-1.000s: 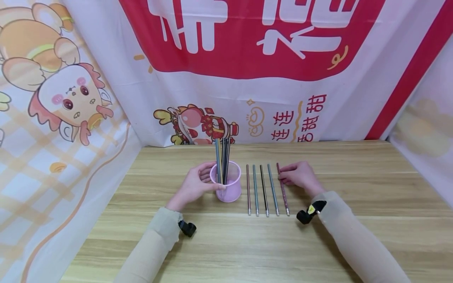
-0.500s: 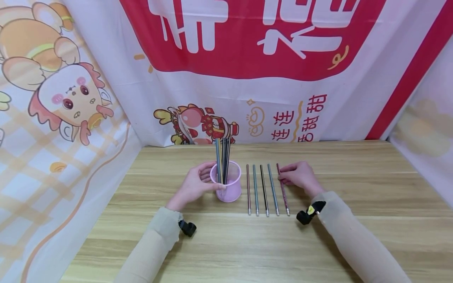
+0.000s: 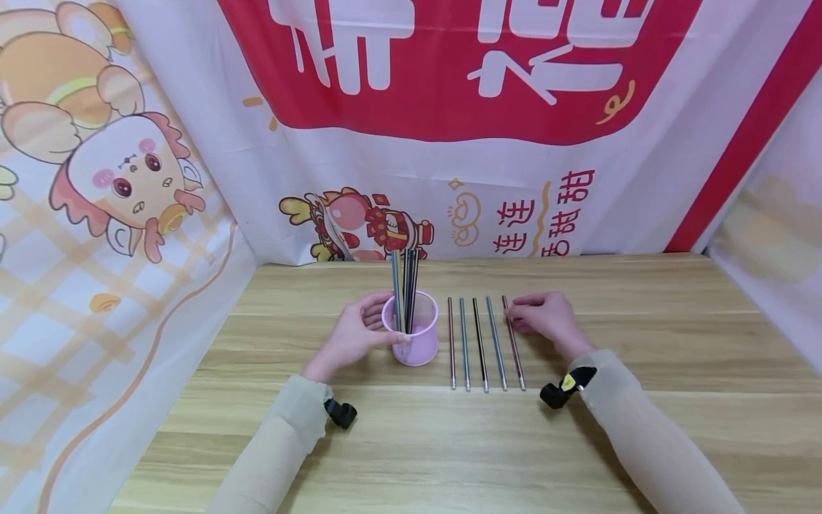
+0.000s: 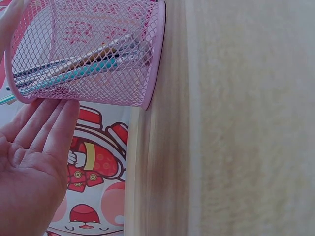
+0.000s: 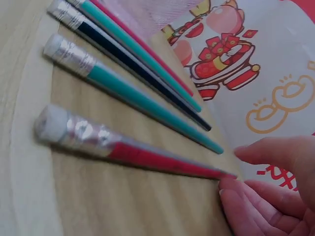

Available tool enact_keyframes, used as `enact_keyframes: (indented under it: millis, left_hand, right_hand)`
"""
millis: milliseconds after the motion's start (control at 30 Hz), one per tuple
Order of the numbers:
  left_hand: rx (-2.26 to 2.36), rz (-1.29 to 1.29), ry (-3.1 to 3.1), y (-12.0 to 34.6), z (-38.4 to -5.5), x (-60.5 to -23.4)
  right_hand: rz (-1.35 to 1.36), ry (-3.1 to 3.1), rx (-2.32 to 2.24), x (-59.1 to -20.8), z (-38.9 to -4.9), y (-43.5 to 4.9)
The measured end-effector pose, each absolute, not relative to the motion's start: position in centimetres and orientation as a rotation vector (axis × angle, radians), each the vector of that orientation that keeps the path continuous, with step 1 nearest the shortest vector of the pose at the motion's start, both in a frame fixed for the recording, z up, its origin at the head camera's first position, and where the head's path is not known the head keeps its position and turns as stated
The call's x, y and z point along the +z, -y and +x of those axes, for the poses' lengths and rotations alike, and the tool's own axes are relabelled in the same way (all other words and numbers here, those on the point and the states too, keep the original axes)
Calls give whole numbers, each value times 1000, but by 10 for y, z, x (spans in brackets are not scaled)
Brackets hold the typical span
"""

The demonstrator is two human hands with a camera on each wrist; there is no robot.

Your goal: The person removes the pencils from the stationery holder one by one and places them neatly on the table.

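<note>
A pink mesh pen holder (image 3: 420, 351) stands upright on the table with several dark, blue and tan pencils (image 3: 408, 285) leaning inside. My left hand (image 3: 352, 337) holds it near the rim, thumb in front and fingers behind; in the left wrist view these fingers (image 4: 49, 125) lie along the mesh. To its right, several eraser-tipped pencils lie side by side, erasers towards me. The outermost is a red pencil (image 5: 162, 160). My right hand (image 3: 546, 315) is at its far end, with thumb and forefinger parted around the tip in the right wrist view.
Left of the red pencil lie a teal pencil (image 5: 142, 101), a black pencil (image 5: 125, 61) and others, spaced closely. The wooden table (image 3: 411, 450) ends at a printed cloth backdrop (image 3: 411, 164). Another printed cloth (image 3: 96, 300) hangs on the left.
My right fingers have loosened from the red pencil and shifted slightly right. The left hand and the pen holder stay in place.
</note>
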State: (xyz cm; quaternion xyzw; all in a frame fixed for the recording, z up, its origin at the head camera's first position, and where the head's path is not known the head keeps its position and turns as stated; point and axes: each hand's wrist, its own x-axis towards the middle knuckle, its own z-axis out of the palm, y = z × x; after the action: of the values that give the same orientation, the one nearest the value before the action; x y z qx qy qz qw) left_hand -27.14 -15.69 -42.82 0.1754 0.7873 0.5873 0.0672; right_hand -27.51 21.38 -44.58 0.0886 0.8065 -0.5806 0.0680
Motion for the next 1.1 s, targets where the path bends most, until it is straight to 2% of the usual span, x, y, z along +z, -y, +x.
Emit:
enact_keyframes:
  millis: [333, 600, 1100]
  left_hand:
    - [1776, 529, -2352, 157, -272, -429]
    - [1775, 535, -2348, 157, -271, -428]
    - [1771, 533, -2356, 156, -270, -426]
  right_hand:
    - [201, -2329, -2056, -408, -271, -213]
    - [82, -2303, -2157, -370, -261, -189]
    - [-125, -2228, -2137, -359, -266, -125]
